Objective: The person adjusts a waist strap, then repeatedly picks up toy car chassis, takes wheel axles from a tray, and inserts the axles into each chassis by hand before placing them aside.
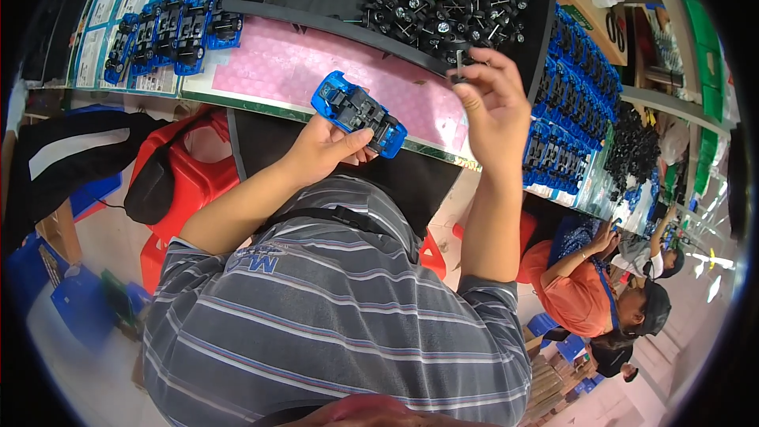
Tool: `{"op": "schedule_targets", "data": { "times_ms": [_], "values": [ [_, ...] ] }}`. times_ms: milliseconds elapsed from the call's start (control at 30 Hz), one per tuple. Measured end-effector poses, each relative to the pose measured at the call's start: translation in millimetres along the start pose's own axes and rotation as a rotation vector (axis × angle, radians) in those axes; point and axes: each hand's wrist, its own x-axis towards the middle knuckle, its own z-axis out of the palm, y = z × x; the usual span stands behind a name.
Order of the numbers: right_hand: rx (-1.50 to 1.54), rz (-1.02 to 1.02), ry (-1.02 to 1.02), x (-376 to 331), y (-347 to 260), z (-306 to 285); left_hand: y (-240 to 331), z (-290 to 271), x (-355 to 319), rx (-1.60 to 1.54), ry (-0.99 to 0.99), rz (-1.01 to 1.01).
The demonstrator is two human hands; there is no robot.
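"Any lettering near the left fingers?"

"Yes: on the grey striped shirt, below and left of them, sits a slanted blue emblem with one large letter and a smaller, blurred line."

"And farther left, beyond those fingers?"

"White-and-teal printed sheets under the blue toy cars. Their lines are too small to read."

"Below the right fingers?"

"Small yellow marks on the table edge, possibly characters; I can't make them out."

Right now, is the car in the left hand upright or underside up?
Underside up: the blue toy car in the left hand shows its dark chassis to the camera.
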Motion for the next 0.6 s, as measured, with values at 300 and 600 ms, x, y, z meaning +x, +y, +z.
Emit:
{"op": "schedule_targets", "data": {
  "times_ms": [300, 600],
  "values": [
    [-0.015, 0.122, -0.212, -35.8, -8.5, 31.7, 18.6, -3.2, -4.9, 0.081, -0.151, 0.258],
    [0.150, 0.139, -0.212, -52.0, -2.4, 37.9, 23.8, -6.3, -7.3, 0.163, -0.275, 0.246]
  ]
}}
